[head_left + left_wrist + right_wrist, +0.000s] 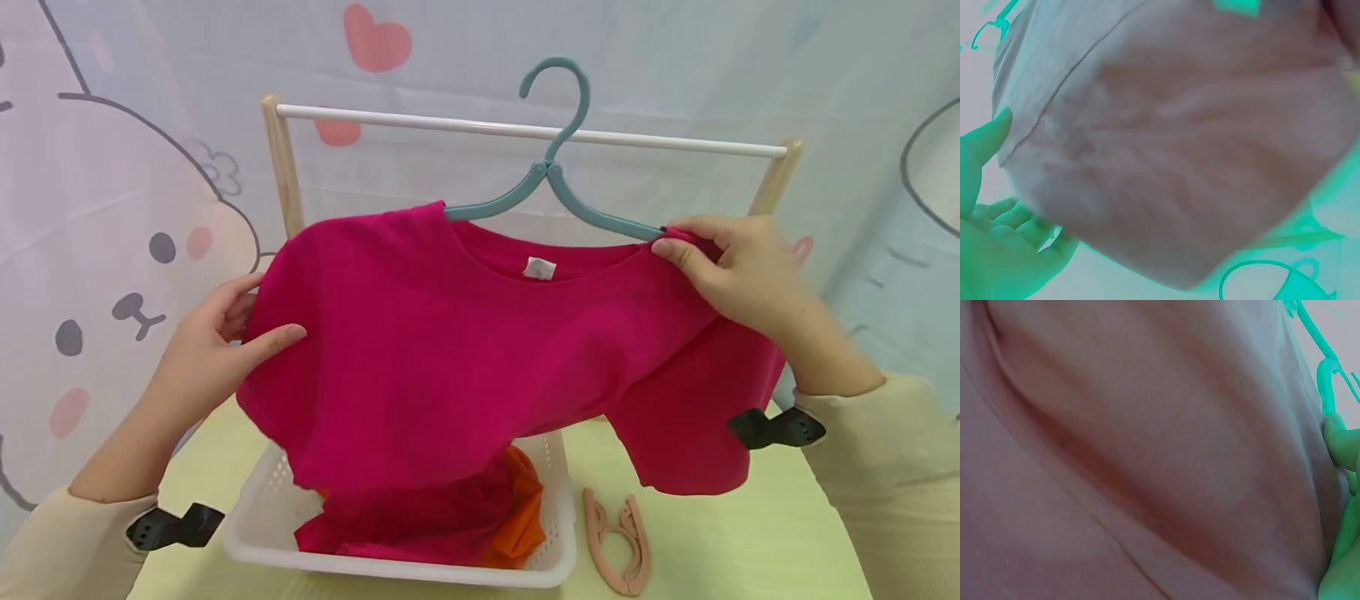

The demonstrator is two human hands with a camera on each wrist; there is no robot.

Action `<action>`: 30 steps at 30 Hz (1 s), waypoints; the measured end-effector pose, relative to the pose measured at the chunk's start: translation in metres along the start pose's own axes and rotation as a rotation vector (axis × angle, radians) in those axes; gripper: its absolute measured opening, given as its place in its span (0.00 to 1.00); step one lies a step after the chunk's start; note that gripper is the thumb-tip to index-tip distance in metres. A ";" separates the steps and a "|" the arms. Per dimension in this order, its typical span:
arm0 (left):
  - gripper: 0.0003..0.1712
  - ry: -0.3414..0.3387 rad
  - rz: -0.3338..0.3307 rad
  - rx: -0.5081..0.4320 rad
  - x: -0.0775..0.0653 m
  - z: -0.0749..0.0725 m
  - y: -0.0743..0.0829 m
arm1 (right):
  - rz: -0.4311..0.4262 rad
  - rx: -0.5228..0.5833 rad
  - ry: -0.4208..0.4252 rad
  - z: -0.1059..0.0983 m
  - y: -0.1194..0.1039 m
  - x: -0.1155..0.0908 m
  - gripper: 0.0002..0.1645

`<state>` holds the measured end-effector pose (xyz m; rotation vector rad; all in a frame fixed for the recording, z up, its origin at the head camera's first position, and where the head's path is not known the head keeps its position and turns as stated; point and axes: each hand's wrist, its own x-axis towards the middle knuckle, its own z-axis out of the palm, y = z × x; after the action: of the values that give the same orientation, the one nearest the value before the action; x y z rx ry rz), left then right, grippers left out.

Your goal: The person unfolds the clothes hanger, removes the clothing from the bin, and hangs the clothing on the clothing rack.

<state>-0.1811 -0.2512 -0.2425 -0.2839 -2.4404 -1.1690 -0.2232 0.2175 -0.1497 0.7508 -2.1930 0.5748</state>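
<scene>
A magenta T-shirt (420,333) with a white neck label hangs on a teal folding hanger (577,200). The hanger's arms run into the neckline, and its hook rises in front of the white rail. At the shoulder on the right, my right hand (738,262) pinches the cloth beside the hanger arm's end. My left hand (213,342) is at the opposite sleeve, thumb straight over the front and fingers loosely behind. Thumb and fingers stand apart there in the left wrist view, beside the shirt (1166,156). Cloth fills most of the right wrist view.
A white rail (450,125) on wooden posts stands behind the shirt. Below is a white basket (405,572) holding magenta and orange cloth (525,508). To its right, a folded pinkish-beige hanger (622,542) lies on the pale green tabletop (712,542).
</scene>
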 end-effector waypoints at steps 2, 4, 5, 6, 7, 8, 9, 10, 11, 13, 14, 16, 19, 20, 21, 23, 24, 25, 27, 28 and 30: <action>0.43 -0.030 -0.012 0.013 -0.006 -0.005 -0.005 | 0.076 0.008 0.007 -0.008 0.003 0.003 0.10; 0.42 -0.036 0.017 0.029 -0.015 -0.007 -0.011 | 0.156 0.000 0.013 -0.017 0.007 0.006 0.13; 0.42 -0.036 0.035 0.036 -0.020 -0.008 -0.015 | 0.195 -0.007 0.012 -0.022 0.008 0.007 0.15; 0.41 -0.036 0.053 0.037 -0.025 -0.008 -0.019 | 0.214 -0.008 0.019 -0.026 0.011 0.008 0.16; 0.40 -0.037 0.068 0.034 -0.030 -0.008 -0.023 | 0.245 -0.027 0.020 -0.031 0.014 0.009 0.18; 0.40 -0.038 0.081 0.035 -0.037 -0.008 -0.028 | 0.269 -0.046 0.022 -0.036 0.016 0.010 0.19; 0.40 -0.040 0.084 0.033 -0.043 -0.008 -0.032 | 0.293 -0.072 0.023 -0.041 0.019 0.010 0.20; 0.40 -0.044 0.081 0.034 -0.050 -0.008 -0.037 | 0.314 -0.096 0.025 -0.045 0.023 0.011 0.21; 0.41 -0.046 0.075 0.037 -0.057 -0.008 -0.042 | 0.333 -0.120 0.028 -0.049 0.027 0.011 0.22; 0.41 -0.046 0.065 0.025 -0.072 -0.008 -0.054 | 0.363 -0.170 0.032 -0.057 0.035 0.011 0.24; 0.41 -0.042 0.062 0.015 -0.079 -0.008 -0.060 | 0.377 -0.185 0.033 -0.060 0.039 0.010 0.25; 0.41 -0.030 0.061 -0.001 -0.094 -0.007 -0.072 | 0.406 -0.218 0.026 -0.065 0.049 0.007 0.27; 0.42 -0.002 0.065 -0.022 -0.115 -0.007 -0.092 | 0.436 -0.265 0.008 -0.070 0.062 0.001 0.30; 0.43 0.008 0.057 -0.027 -0.121 -0.006 -0.098 | 0.448 -0.280 0.001 -0.071 0.066 -0.001 0.30; 0.44 0.019 0.049 -0.032 -0.127 -0.005 -0.105 | 0.459 -0.294 -0.005 -0.072 0.070 -0.003 0.31; 0.44 0.044 0.035 -0.102 -0.135 -0.003 -0.118 | 0.471 -0.314 -0.012 -0.075 0.076 -0.006 0.31; 0.45 0.056 0.023 -0.129 -0.138 -0.002 -0.123 | 0.477 -0.325 -0.019 -0.076 0.079 -0.008 0.31; 0.45 0.066 0.012 -0.188 -0.142 -0.001 -0.129 | 0.481 -0.330 -0.022 -0.077 0.081 -0.010 0.30; 0.46 0.080 0.014 -0.310 -0.146 0.003 -0.138 | 0.484 -0.336 -0.029 -0.078 0.086 -0.014 0.30; 0.46 0.078 0.028 -0.377 -0.148 0.005 -0.142 | 0.484 -0.337 -0.034 -0.078 0.088 -0.016 0.30; 0.47 0.060 0.046 -0.452 -0.151 0.009 -0.149 | 0.475 -0.342 -0.042 -0.078 0.093 -0.020 0.30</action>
<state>-0.1014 -0.3385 -0.4193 -0.4256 -2.0823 -1.6739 -0.2350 0.3385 -0.1319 0.0588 -2.4342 0.3925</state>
